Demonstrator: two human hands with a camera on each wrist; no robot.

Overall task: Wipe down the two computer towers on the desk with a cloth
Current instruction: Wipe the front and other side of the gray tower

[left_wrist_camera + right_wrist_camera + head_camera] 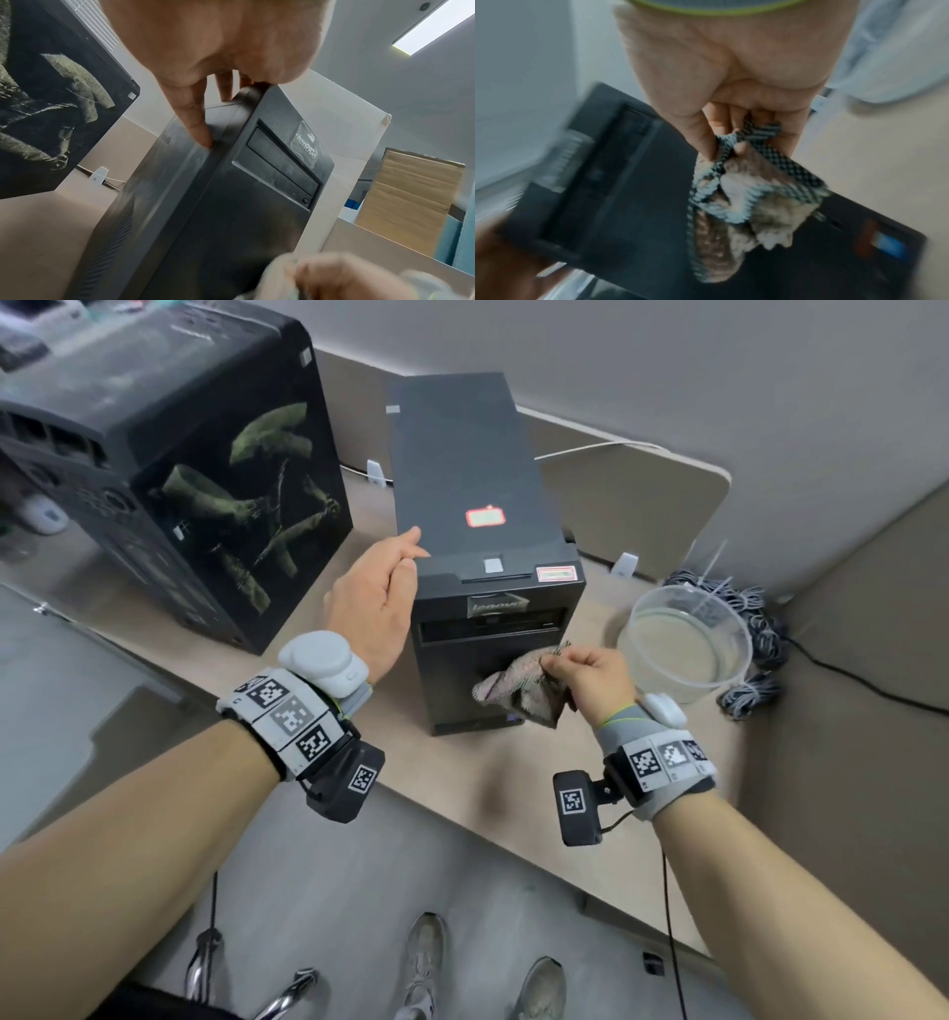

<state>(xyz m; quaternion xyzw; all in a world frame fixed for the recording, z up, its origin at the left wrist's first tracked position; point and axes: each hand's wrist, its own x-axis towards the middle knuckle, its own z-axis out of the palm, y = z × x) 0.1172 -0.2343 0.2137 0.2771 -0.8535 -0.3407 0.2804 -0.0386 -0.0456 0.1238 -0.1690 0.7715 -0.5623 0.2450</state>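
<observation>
A slim black tower (pixel 477 505) stands upright mid-desk, its front panel (pixel 257 192) toward me. My left hand (pixel 380 593) grips its top front left corner, thumb on top and fingers (pixel 195 121) down the side panel. My right hand (pixel 585 675) pinches a crumpled checked cloth (pixel 518 690) that hangs against the lower front of the tower (pixel 628 192). In the blurred right wrist view the cloth (pixel 736 203) bunches between thumb and fingertips. A larger black tower (pixel 169 454) with a pale green graphic on its side stands to the left.
A clear plastic basin (pixel 688 644) of water sits right of the slim tower, beside a bundle of grey cables (pixel 755 629). Beige partition panels (pixel 642 500) close the desk's back and right. A white cable runs along the back. The desk's front edge (pixel 513 824) lies near my feet.
</observation>
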